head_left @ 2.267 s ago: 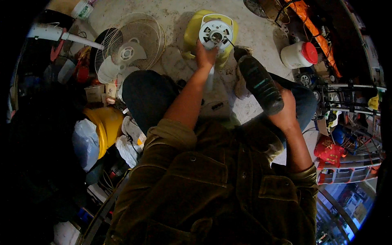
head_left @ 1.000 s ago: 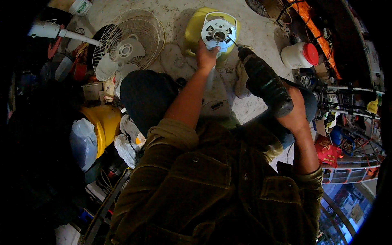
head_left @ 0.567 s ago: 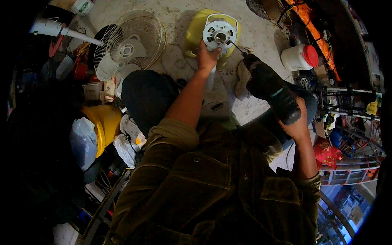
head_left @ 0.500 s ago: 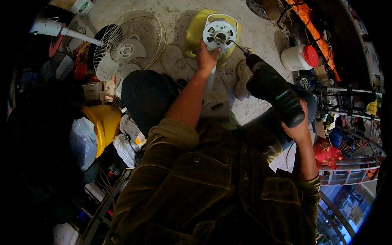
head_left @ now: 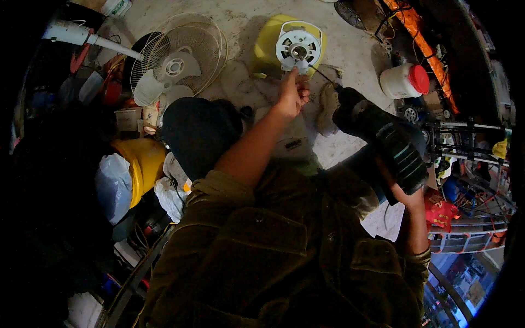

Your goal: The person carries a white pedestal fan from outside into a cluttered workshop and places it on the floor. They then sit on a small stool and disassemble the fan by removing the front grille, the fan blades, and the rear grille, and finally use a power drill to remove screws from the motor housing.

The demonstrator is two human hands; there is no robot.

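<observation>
Fingers of the left hand [head_left: 292, 93] pinch the hub of the round white fan motor housing [head_left: 298, 48] on its yellow base [head_left: 263, 44], far on the floor, steadying it; the right hand [head_left: 407, 194] wraps a black power drill [head_left: 383, 136], lower than earlier.

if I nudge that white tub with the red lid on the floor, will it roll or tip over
The white tub with the red lid seems to lie on its side, so a nudge would probably roll it. It looks like rigid plastic, unlikely to flex. Its weight can't be judged.
</observation>
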